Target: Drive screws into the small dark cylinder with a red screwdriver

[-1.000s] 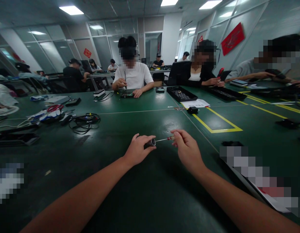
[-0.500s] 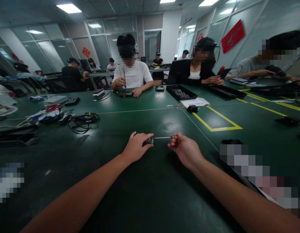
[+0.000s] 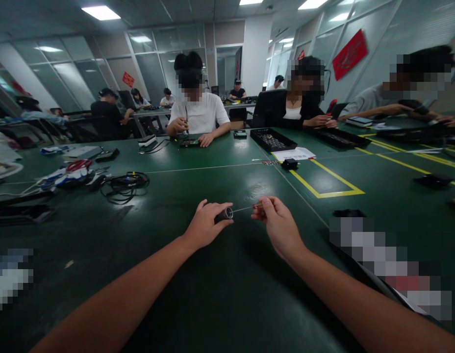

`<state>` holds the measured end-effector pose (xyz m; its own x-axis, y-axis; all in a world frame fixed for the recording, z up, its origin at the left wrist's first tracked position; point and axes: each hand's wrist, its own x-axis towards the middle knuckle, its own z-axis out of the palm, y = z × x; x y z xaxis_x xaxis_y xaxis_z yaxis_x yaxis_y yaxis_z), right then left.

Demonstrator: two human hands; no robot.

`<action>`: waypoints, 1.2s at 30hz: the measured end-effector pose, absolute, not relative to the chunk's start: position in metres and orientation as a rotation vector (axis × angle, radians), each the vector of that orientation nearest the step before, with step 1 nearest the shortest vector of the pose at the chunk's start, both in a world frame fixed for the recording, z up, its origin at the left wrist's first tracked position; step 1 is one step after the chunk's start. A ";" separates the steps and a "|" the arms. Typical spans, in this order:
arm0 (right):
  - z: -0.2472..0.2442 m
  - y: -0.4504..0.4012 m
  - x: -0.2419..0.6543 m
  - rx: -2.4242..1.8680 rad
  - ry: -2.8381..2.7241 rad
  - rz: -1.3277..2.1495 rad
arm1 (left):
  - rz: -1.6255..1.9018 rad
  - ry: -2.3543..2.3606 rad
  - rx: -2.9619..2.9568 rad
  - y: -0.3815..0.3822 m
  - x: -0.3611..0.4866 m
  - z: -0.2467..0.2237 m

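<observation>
Between the thumb and fingers of my left hand [image 3: 205, 225] is a small dark cylinder [image 3: 228, 213], its round end facing right. My right hand [image 3: 277, 223] pinches the reddish handle of a thin screwdriver [image 3: 244, 209]. The metal shaft points left and its tip is at the cylinder's open end; how far it reaches in, I cannot tell. Both hands are over the green table [image 3: 198, 304].
Coiled black cables [image 3: 126, 186] and a pile of gloves and tools lie left. Ahead are a small black block [image 3: 289, 164], a black parts tray [image 3: 273, 140] and a person in white [image 3: 198, 115]. A blurred-out item [image 3: 389, 264] lies right.
The screwdriver has tilted, its handle end now higher, and its tip has come to the cylinder. My right hand has turned and moved slightly up and left.
</observation>
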<state>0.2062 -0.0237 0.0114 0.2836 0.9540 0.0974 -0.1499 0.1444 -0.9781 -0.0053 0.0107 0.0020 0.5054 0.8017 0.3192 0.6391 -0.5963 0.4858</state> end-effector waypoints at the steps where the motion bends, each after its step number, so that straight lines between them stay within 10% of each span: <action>1: 0.011 -0.024 0.206 -1.117 -0.947 0.984 | 0.760 1.204 2.449 0.011 -0.005 0.002; 36: 0.022 -0.031 0.212 -1.293 -1.239 0.770 | 0.732 1.212 2.454 0.009 -0.006 0.002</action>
